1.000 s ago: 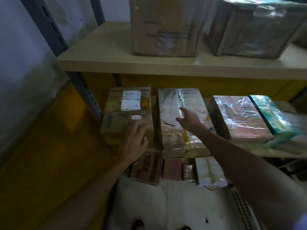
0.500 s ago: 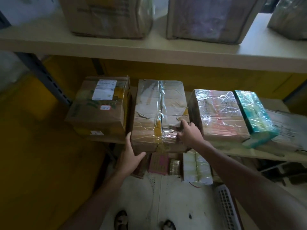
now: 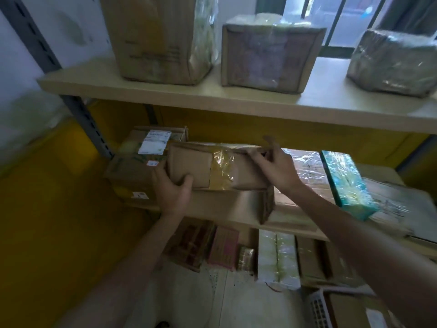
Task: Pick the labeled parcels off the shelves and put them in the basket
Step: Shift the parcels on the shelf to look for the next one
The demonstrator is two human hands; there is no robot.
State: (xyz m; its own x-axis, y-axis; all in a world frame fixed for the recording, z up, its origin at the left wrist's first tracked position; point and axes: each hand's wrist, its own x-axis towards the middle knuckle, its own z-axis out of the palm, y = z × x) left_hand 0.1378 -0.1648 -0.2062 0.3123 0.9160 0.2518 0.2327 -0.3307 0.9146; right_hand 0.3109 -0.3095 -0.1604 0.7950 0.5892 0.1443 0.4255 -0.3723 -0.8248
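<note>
While the left grip (image 3: pixel 172 192) and right grip (image 3: pixel 274 166) clamped the taped parcel (image 3: pixel 189 166), it hung tipped over the front edge of the shelf (image 3: pixel 298 224).
The basket (image 3: pixel 316 308) sat low at the right, well apart from the load. The left grip wrapped its lower left end, the right pinched only its top edge; slick tape could have let it drop onto the small boxes (image 3: pixel 222 249) below. No label showed on its visible faces, whereas the labelled parcel (image 3: pixel 132 169) stood just beside at the shelf's left end: a wrong pick seemed possible.
</note>
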